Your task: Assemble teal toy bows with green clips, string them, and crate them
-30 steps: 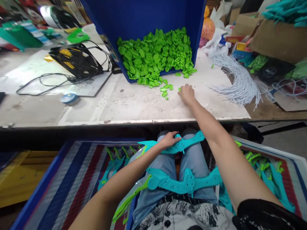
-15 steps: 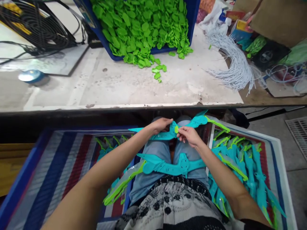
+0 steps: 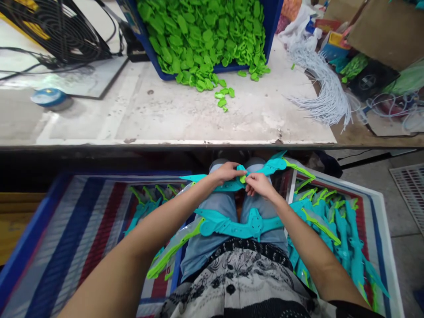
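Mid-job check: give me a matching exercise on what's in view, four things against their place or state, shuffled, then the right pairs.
Things
1. blue bin
2. nearer teal part
3. white strings
4. farther teal part

Place or state
A. across the lap, clear of both hands
B. at the left hand and right hand
C. holding a heap of green pieces
D. on the right side of the table

Pairs: 1-C, 2-A, 3-D, 4-B
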`<state>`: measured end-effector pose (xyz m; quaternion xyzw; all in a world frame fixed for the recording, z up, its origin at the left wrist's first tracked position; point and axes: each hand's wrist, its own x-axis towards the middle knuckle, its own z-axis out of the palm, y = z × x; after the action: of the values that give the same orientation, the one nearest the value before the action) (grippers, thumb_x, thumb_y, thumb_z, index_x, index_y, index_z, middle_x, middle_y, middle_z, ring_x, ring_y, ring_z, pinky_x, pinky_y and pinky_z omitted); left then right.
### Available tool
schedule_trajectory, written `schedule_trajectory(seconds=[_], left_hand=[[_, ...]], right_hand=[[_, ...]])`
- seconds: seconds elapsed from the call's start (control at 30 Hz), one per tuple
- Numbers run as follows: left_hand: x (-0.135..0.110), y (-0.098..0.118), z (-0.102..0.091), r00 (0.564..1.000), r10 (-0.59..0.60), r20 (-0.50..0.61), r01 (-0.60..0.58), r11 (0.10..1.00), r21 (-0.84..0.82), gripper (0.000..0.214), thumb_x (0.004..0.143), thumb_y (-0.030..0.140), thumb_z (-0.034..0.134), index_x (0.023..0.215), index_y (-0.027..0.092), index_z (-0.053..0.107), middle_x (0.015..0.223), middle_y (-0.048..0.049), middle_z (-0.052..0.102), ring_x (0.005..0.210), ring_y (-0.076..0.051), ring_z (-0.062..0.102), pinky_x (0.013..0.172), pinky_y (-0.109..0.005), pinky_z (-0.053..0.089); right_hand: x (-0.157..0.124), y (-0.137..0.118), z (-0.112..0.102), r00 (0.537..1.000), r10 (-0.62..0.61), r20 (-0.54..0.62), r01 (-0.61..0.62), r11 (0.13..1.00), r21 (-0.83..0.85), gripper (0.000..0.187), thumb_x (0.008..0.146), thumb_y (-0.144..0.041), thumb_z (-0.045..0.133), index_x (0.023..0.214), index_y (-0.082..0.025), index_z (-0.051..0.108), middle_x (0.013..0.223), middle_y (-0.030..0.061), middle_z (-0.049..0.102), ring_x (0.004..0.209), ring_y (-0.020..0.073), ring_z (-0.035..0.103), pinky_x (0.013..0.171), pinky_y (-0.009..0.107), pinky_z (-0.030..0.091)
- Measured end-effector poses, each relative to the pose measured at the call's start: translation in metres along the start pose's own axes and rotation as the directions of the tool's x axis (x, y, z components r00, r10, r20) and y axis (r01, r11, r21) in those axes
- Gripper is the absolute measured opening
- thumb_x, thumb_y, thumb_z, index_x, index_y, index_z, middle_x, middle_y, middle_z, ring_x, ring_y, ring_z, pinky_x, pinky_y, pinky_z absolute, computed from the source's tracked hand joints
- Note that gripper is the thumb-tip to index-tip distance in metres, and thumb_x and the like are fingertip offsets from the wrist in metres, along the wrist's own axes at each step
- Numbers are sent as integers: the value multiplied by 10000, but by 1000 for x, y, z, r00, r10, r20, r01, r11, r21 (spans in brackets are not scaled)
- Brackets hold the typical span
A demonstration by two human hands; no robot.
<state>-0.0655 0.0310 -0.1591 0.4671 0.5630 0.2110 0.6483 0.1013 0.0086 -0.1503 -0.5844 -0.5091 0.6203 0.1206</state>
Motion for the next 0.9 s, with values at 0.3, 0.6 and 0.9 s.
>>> schedule_trajectory(seconds=[0.3,0.6,0.9], left_hand=[[2,-11,5,982,160,-97,-139,972,187,328,729,502,615,763,177,589,670,15,572,640,-134,516,536,-223,370],[6,-11,6,974,176,-141,-114,924,364,390,744,487,643,921,142,608,749,-17,619,714,-173,569,609,-259,413],[5,-13,3,988,138,-76,-114,960,255,426,738,480,644,1007,155,586,839,-31,629,781,-184,573,643,-258,422]], right_hand=[[0,26,7,959,-163,-231,118,973,-197,562,836,-480,593,1322,-211,510,484,-66,577,428,162,598,502,260,483],[7,16,-3,989,-121,-81,91,948,-304,568,870,-464,580,1362,-201,475,492,-58,585,410,147,571,462,233,433],[7,16,1,987,-78,-137,64,993,-102,628,719,-425,736,1295,-268,541,581,-51,537,554,159,561,519,268,481]])
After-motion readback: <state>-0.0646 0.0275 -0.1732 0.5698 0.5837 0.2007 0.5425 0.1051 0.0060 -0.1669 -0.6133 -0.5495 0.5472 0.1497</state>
